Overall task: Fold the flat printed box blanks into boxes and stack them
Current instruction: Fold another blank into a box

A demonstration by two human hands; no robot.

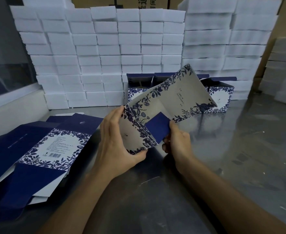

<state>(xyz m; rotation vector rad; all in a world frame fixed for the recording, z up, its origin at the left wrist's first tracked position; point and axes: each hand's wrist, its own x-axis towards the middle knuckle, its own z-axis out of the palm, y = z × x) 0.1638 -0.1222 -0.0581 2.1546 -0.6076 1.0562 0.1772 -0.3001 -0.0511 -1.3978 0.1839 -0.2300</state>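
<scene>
Holding the half-opened printed box blank (162,105) above the steel table (240,149), left hand (116,141) gripping its side panel, right hand (177,139) pinching the blue flap (157,126), probably to tuck it inward, near folded boxes (220,97).

This looks like a packing workshop or small packaging plant. A wall of white foam blocks (105,53) is stacked in many rows along the far side of a bare metal desk (240,149), with brown shipping cartons (118,2) behind them. A loose pile of flat printed box blanks (42,149) lies near left, and finished blue floral boxes (220,97) stand in a row at the far middle.
</scene>
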